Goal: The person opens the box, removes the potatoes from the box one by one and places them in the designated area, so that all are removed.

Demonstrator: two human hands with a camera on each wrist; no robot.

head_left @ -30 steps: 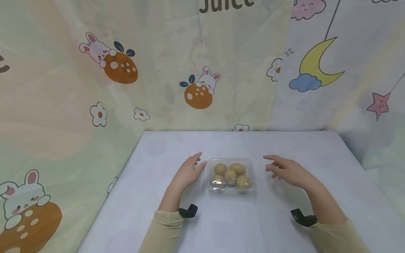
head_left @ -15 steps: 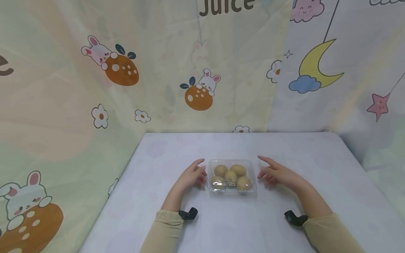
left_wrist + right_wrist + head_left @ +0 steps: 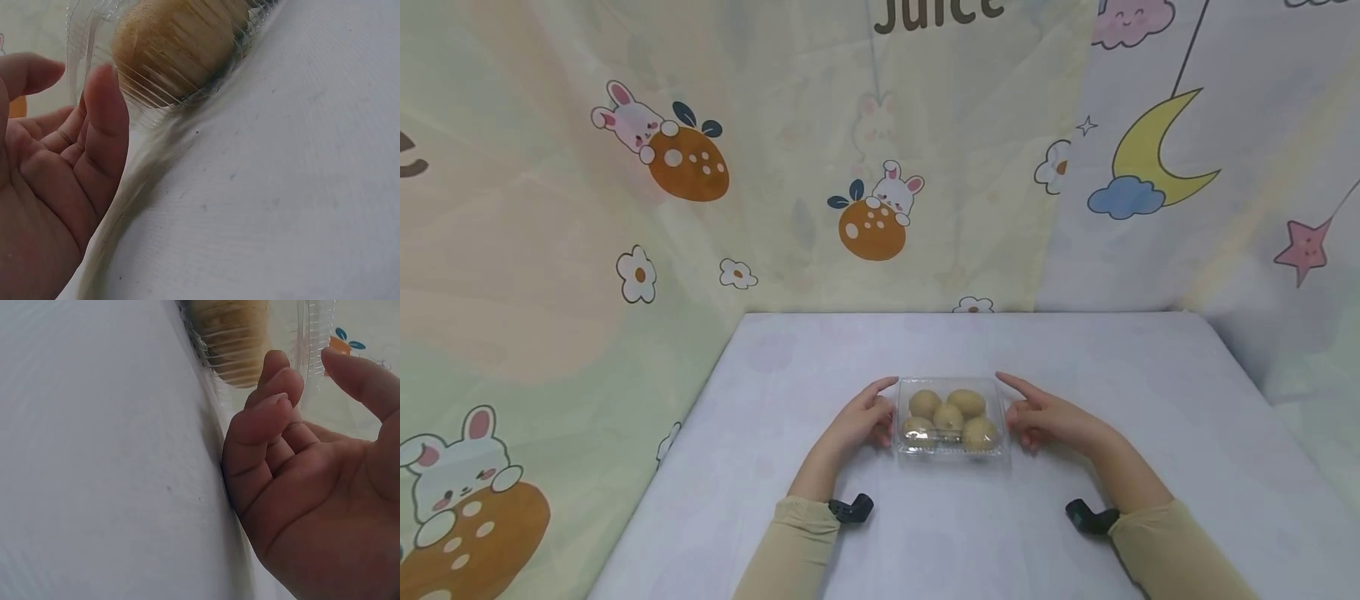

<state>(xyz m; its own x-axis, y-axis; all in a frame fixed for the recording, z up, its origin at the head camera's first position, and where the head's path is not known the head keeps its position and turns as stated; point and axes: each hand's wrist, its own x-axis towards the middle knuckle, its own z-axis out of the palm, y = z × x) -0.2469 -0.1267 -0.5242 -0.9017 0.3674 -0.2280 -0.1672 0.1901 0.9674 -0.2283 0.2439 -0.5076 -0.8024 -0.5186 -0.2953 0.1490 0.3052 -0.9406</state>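
- Closest, on the near side of the clear plastic box (image 3: 953,455), a dark wrist device (image 3: 852,508) is sitting on the left wrist; the box itself is resting on the table (image 3: 940,533).
- Left of the box, the left hand (image 3: 856,421) is showing relaxed, slightly bent fingers (image 3: 107,103), gripping nothing; whether they are touching its wall I cannot tell.
- Right of the box, the right hand (image 3: 1060,421) is likewise gripping nothing, its fingers loosely bent and its index finger pointing toward the far corner.
- Uneven pressing, I judge, could be twisting the box or buckling its thin walls; lifting by the lid alone could be popping it, since no latch is showing clearly.
- Inside the box, five tan roundish items (image 3: 948,417) are lying close together, and any tilt could be rolling them to one end.
- Beyond the box, a printed backdrop (image 3: 790,167) is hanging.
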